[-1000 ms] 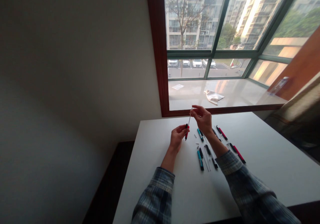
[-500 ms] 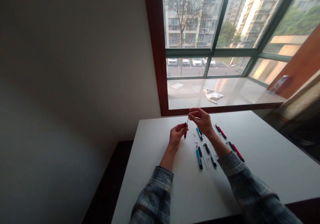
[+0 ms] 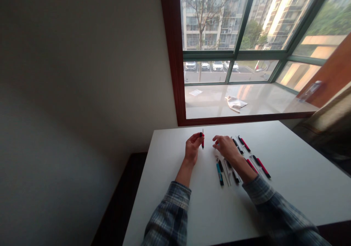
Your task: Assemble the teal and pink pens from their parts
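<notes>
Upright between the thumb and fingers of my left hand (image 3: pixel 193 147) is a red-and-black pen barrel (image 3: pixel 203 142), with a thin refill (image 3: pixel 203 131) sticking out of its top. My right hand (image 3: pixel 226 147) is low over the table to the right, thumb and forefinger apart, above small pen parts that it mostly hides. Just below it lie a clear small part (image 3: pixel 216 158), a teal-and-black pen barrel (image 3: pixel 219 174), a black pen piece (image 3: pixel 221 165) and thin refills (image 3: pixel 226 174).
More pen pieces lie right of my right forearm, among them a red-and-black pen barrel (image 3: pixel 244 144) and a red barrel (image 3: pixel 263 167). They rest on a white table (image 3: pixel 203 205). Behind it is a windowsill (image 3: pixel 211 105) with a crumpled white wrapper (image 3: pixel 235 103).
My right hand has left the top of the refill and moved down and right to the small parts on the table. My left hand still holds the pen barrel, with the refill standing in it.
</notes>
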### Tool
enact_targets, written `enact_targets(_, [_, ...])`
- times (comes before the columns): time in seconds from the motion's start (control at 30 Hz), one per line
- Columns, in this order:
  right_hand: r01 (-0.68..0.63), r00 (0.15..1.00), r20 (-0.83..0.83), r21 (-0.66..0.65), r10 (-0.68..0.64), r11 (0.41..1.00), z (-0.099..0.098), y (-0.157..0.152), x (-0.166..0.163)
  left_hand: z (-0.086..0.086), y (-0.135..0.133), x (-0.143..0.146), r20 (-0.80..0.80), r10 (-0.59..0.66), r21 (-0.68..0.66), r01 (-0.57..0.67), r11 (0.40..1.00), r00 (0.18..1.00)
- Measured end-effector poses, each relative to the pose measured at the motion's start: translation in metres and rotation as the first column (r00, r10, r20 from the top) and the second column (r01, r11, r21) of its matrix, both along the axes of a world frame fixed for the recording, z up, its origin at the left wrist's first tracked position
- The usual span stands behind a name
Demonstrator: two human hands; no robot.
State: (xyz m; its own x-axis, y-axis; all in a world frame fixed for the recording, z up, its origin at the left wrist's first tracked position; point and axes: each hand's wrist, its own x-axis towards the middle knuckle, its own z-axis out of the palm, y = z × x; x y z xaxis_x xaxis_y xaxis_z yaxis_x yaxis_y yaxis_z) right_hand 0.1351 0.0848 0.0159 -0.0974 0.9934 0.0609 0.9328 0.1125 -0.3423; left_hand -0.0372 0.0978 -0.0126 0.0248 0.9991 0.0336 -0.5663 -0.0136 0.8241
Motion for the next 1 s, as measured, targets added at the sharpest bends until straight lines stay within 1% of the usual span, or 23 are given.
enact_targets(0.13, [-0.021,0.999,0.031,-0.028,0.022,0.999,-0.007,-0.001,-0.006,-0.004,0.002,0.001,-0.045,0.013,-0.025,-0.014,1.0,0.999])
enact_targets(0.23, [-0.038,0.999,-0.009,-0.019,0.038,0.999,-0.008,-0.001,-0.003,-0.006,0.003,0.002,-0.077,0.013,-0.038,-0.016,0.999,0.997])
enact_targets(0.3, [-0.033,0.992,-0.12,0.032,0.037,0.999,-0.006,0.001,0.003,-0.006,0.002,0.003,-0.115,0.01,-0.034,-0.014,0.999,0.993])
enact_targets(0.37, [-0.017,0.954,-0.296,0.083,0.041,0.996,-0.003,0.003,0.014,-0.006,0.001,0.004,-0.165,-0.004,-0.029,-0.001,1.0,0.986])
enact_targets(0.43, [-0.007,0.871,-0.489,0.099,0.055,0.995,-0.002,0.006,0.028,-0.006,-0.001,0.005,-0.212,-0.029,-0.031,0.023,0.999,0.977])
enact_targets(0.53, [-0.015,0.675,-0.735,0.074,0.065,0.997,-0.009,0.008,0.048,-0.005,-0.002,0.006,-0.265,-0.058,-0.037,0.051,0.998,0.963])
enact_targets(0.6, [0.008,0.549,-0.834,0.06,0.046,0.998,-0.015,0.008,0.057,-0.006,-0.002,0.006,-0.297,-0.072,-0.038,0.064,0.997,0.952])
enact_targets(0.67, [0.052,0.459,-0.888,0.055,0.025,0.997,-0.02,0.006,0.061,-0.006,-0.002,0.007,-0.33,-0.091,-0.04,0.083,0.996,0.939])
enact_targets(0.77, [0.087,0.372,-0.928,0.068,0.031,0.994,-0.021,0.002,0.056,-0.005,-0.002,0.007,-0.393,-0.121,-0.042,0.114,0.993,0.912])
enact_targets(0.87, [0.082,0.335,-0.941,0.08,0.048,0.993,-0.019,0.001,0.049,-0.002,-0.002,0.008,-0.446,-0.132,-0.032,0.131,0.991,0.886])
enact_targets(1.0, [0.078,0.271,-0.961,0.073,0.05,0.994,-0.019,0.001,0.047,0.001,-0.003,0.008,-0.461,-0.132,-0.029,0.134,0.991,0.878])
